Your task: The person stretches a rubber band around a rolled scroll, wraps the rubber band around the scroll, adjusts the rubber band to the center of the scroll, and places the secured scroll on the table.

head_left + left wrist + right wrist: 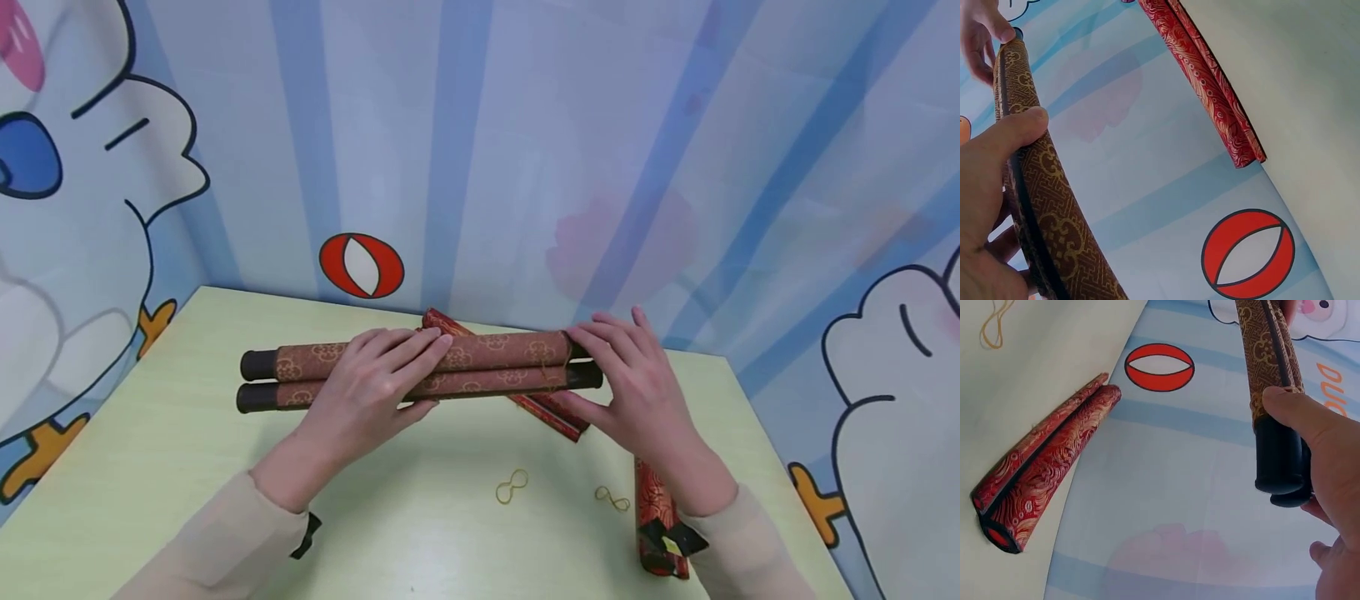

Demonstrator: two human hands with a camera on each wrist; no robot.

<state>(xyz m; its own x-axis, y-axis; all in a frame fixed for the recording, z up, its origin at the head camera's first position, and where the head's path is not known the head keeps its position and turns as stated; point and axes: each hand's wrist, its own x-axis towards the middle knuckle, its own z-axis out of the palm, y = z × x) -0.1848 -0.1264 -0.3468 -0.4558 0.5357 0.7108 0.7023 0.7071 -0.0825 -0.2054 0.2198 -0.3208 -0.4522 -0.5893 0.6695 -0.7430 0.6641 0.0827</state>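
A brown scroll [495, 354] with gold flower patterns and black end knobs is rolled up from both sides into two parallel rolls. It is held level above the table. My left hand [367, 383] grips it left of the middle, fingers over the top and thumb along the near side. At its right end, my right hand [633, 379] holds the rolls beside the black knobs [1279, 456], thumb on one side and fingers on the other. A thin loop, seemingly a rubber band, shows near that end in the head view.
Behind the brown scroll, a red patterned scroll [1054, 469] lies on the pale table [420, 533]. Another red scroll [654, 500] lies by my right forearm, partly hidden. Two twisted rubber bands [512, 484] [612, 498] rest on the tabletop. A printed cartoon backdrop [510, 167] stands behind.
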